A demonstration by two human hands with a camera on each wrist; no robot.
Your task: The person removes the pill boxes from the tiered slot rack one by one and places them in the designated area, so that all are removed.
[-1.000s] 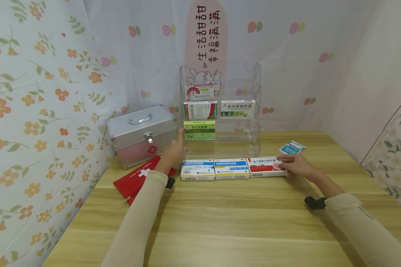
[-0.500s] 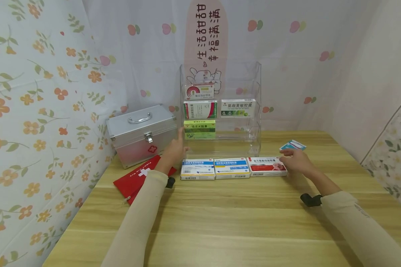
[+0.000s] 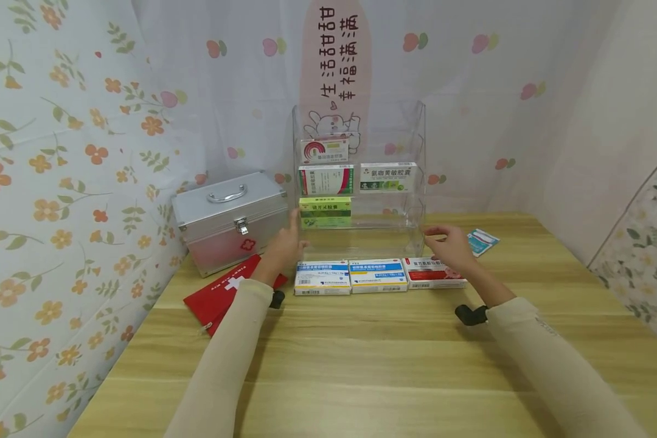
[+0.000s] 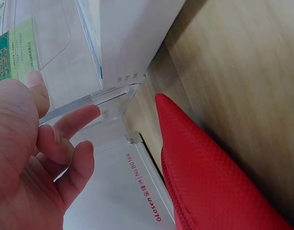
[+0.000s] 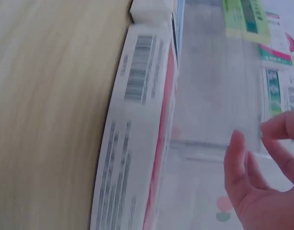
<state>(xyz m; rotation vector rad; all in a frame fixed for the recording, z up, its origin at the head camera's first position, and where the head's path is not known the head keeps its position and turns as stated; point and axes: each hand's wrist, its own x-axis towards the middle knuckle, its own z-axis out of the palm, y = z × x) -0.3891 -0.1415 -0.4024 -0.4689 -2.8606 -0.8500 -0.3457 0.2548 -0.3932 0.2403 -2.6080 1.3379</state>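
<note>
My left hand [image 3: 286,246] is at the left side of a clear acrylic rack [image 3: 383,243], its index finger raised along the side edge. The left wrist view shows the left hand [image 4: 46,143] with its other fingers loosely bent beside the rack's clear edge. My right hand [image 3: 450,246] hovers near the rack's lower right edge, thumb and fingers apart with nothing between them. Below it lies a red-and-white medicine box [image 3: 432,277], lined up beside two blue-and-white medicine boxes [image 3: 322,278] along the rack's front. In the rack's lower tier stands a green medicine box [image 3: 325,213].
Higher in the rack are several more medicine boxes, one with a green-and-white front [image 3: 389,178]. A silver first-aid case [image 3: 230,213] and a red first-aid pouch [image 3: 219,295] sit at the left. A teal sachet [image 3: 482,241] lies at the right on the wooden table [image 3: 361,365].
My right hand has left the red-and-white box and moved left and back toward the rack's right side, uncovering the sachet. The left hand stays at the rack.
</note>
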